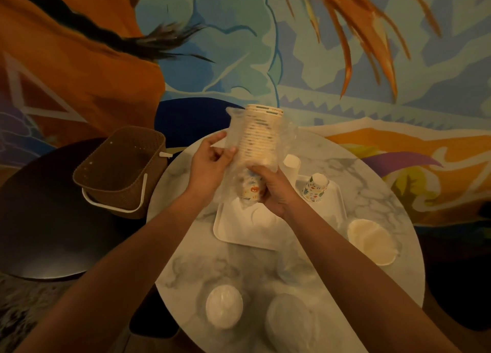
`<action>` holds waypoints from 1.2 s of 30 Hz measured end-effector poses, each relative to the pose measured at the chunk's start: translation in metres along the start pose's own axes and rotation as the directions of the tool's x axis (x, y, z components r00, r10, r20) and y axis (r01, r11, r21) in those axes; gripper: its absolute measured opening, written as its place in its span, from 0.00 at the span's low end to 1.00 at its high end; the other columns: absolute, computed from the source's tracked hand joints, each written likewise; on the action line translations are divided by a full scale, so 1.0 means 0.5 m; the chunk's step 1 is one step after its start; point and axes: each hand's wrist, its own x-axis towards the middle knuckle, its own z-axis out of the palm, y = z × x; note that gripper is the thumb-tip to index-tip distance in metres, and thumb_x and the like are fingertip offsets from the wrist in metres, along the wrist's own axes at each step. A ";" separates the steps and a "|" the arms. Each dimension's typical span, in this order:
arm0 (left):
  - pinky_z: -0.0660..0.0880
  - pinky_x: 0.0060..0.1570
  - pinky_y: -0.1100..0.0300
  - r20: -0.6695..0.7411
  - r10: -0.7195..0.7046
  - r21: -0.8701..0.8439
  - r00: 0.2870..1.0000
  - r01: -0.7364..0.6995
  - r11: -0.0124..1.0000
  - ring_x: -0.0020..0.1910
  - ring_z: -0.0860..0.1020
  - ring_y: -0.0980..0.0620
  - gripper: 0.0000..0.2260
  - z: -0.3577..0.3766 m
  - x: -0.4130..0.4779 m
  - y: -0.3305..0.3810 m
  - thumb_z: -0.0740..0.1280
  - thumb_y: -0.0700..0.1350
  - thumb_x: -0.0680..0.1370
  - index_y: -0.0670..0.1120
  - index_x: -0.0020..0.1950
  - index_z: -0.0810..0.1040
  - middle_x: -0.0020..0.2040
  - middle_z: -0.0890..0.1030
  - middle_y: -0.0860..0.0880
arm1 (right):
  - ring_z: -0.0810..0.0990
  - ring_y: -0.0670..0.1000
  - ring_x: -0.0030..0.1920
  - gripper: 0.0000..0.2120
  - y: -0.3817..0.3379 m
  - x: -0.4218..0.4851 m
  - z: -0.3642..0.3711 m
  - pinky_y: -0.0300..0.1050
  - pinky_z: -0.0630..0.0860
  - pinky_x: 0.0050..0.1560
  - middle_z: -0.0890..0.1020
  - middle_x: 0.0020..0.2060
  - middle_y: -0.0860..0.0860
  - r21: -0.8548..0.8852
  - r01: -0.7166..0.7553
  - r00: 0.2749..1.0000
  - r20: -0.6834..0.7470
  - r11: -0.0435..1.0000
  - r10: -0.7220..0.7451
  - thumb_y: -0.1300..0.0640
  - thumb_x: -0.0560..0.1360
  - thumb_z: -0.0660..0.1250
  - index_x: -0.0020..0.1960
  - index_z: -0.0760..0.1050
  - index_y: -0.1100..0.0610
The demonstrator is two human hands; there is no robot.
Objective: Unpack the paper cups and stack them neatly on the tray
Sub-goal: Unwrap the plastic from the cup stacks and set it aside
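Observation:
A tall nested stack of paper cups (259, 134) stands rims-up inside a clear plastic sleeve (233, 182), held above the white tray (255, 233). My left hand (210, 164) pinches the sleeve's left side. My right hand (273, 190) grips the lower end of the stack, where a cup with a coloured print shows. One printed paper cup (315, 188) stands upside down on the tray's far right corner. A plain white cup (291, 164) stands just beyond the tray.
The round marble table (372, 198) also bears a pile of pale plates (372, 241) at the right and wrapped packs (224, 306) (289, 323) near the front edge. A brown woven basket (119, 166) with a white handle sits on a dark stool at the left.

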 end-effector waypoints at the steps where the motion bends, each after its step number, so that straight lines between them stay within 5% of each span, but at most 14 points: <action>1: 0.78 0.50 0.58 0.001 -0.001 0.007 1.000 0.001 1.000 0.47 0.81 0.52 0.14 -0.001 -0.005 -0.012 0.67 0.43 0.77 0.54 0.60 0.71 0.46 0.80 0.45 | 0.82 0.54 0.48 0.28 -0.003 0.001 -0.001 0.57 0.79 0.49 0.82 0.50 0.54 0.020 0.003 1.000 -0.002 1.000 -0.003 0.58 0.69 0.73 0.67 0.69 0.55; 6: 0.75 0.46 0.61 0.190 -0.177 0.064 0.966 0.168 0.984 0.34 0.75 0.59 0.20 -0.022 -0.033 -0.064 0.66 0.31 0.75 0.43 0.64 0.69 0.33 0.74 0.51 | 0.82 0.52 0.48 0.31 -0.020 0.001 -0.011 0.57 0.79 0.50 0.82 0.50 0.51 -0.033 0.041 0.999 -0.017 0.999 -0.041 0.56 0.67 0.74 0.67 0.69 0.54; 8: 0.75 0.52 0.54 0.221 -0.237 0.121 0.946 0.214 0.969 0.39 0.78 0.57 0.23 -0.037 -0.028 -0.063 0.69 0.30 0.71 0.40 0.64 0.68 0.37 0.77 0.51 | 0.82 0.50 0.46 0.37 -0.020 -0.004 -0.010 0.49 0.81 0.41 0.82 0.51 0.51 -0.110 0.048 0.999 -0.019 0.993 -0.050 0.54 0.61 0.76 0.67 0.68 0.53; 11: 0.72 0.59 0.50 0.135 -0.224 0.091 0.965 0.213 0.973 0.58 0.74 0.46 0.30 -0.043 -0.014 -0.028 0.68 0.38 0.65 0.45 0.66 0.66 0.58 0.74 0.44 | 0.82 0.48 0.46 0.35 -0.016 -0.008 -0.006 0.43 0.78 0.37 0.81 0.51 0.50 -0.137 0.048 0.999 -0.010 0.989 -0.049 0.56 0.62 0.74 0.68 0.67 0.53; 15: 0.72 0.54 0.51 0.177 -0.098 -0.227 0.979 0.138 0.964 0.57 0.72 0.42 0.13 -0.028 0.014 0.029 0.62 0.49 0.75 0.44 0.57 0.71 0.52 0.75 0.44 | 0.80 0.52 0.49 0.32 -0.012 -0.011 0.000 0.43 0.76 0.37 0.80 0.52 0.50 -0.172 0.049 0.999 0.016 0.984 -0.047 0.61 0.65 0.74 0.67 0.66 0.52; 18: 0.70 0.64 0.47 0.101 -0.165 -0.303 0.981 0.188 0.934 0.62 0.74 0.48 0.23 -0.011 0.027 0.051 0.61 0.60 0.77 0.47 0.66 0.72 0.62 0.76 0.45 | 0.79 0.53 0.51 0.33 -0.010 -0.011 0.005 0.45 0.77 0.40 0.80 0.53 0.51 -0.227 0.058 0.998 0.047 0.972 -0.049 0.60 0.63 0.75 0.65 0.67 0.50; 21: 0.68 0.66 0.49 0.017 -0.288 -0.223 0.958 0.284 0.932 0.65 0.71 0.50 0.26 0.009 0.026 0.054 0.59 0.64 0.76 0.54 0.71 0.65 0.68 0.71 0.50 | 0.78 0.51 0.44 0.40 -0.012 -0.012 0.012 0.36 0.74 0.30 0.78 0.55 0.53 -0.339 0.060 0.998 0.053 0.939 -0.044 0.53 0.58 0.75 0.68 0.65 0.51; 25: 0.68 0.55 0.56 0.061 -0.195 0.078 0.979 0.190 0.979 0.59 0.69 0.54 0.25 0.017 -0.012 0.037 0.62 0.53 0.79 0.53 0.74 0.58 0.67 0.68 0.51 | 0.80 0.54 0.51 0.41 -0.010 -0.010 0.017 0.47 0.78 0.42 0.80 0.55 0.54 -0.354 0.092 0.995 0.056 0.931 -0.077 0.50 0.56 0.75 0.67 0.66 0.52; 28: 0.69 0.62 0.53 0.170 -0.169 0.230 0.971 0.128 0.965 0.64 0.70 0.50 0.35 0.017 -0.027 0.028 0.72 0.50 0.70 0.46 0.73 0.61 0.67 0.69 0.46 | 0.78 0.49 0.40 0.30 -0.020 -0.018 0.023 0.41 0.76 0.36 0.80 0.46 0.54 -0.491 0.126 0.992 0.089 0.862 -0.095 0.58 0.63 0.71 0.64 0.69 0.57; 30: 0.71 0.63 0.53 0.152 -0.174 0.288 0.973 0.124 0.949 0.59 0.75 0.50 0.24 0.008 -0.028 0.027 0.69 0.39 0.75 0.40 0.69 0.66 0.63 0.73 0.42 | 0.79 0.52 0.50 0.29 -0.024 -0.018 0.023 0.48 0.78 0.49 0.79 0.54 0.56 -0.590 0.118 0.993 0.090 0.799 -0.080 0.63 0.68 0.72 0.67 0.68 0.59; 33: 0.74 0.50 0.62 0.140 -0.192 0.237 0.971 0.155 0.959 0.52 0.77 0.52 0.18 -0.001 -0.022 0.018 0.64 0.33 0.76 0.38 0.66 0.69 0.60 0.76 0.40 | 0.77 0.50 0.55 0.29 -0.031 -0.026 0.023 0.44 0.76 0.55 0.77 0.56 0.52 -0.573 0.134 0.990 0.106 0.808 -0.089 0.68 0.68 0.73 0.67 0.69 0.60; 36: 0.70 0.61 0.56 0.011 -0.282 0.032 0.959 0.282 0.959 0.58 0.71 0.49 0.19 0.004 -0.008 0.023 0.64 0.40 0.78 0.44 0.67 0.66 0.58 0.72 0.44 | 0.77 0.53 0.58 0.31 -0.034 -0.029 0.031 0.50 0.75 0.60 0.78 0.59 0.54 -0.629 0.149 0.989 0.104 0.763 -0.107 0.64 0.64 0.77 0.64 0.71 0.56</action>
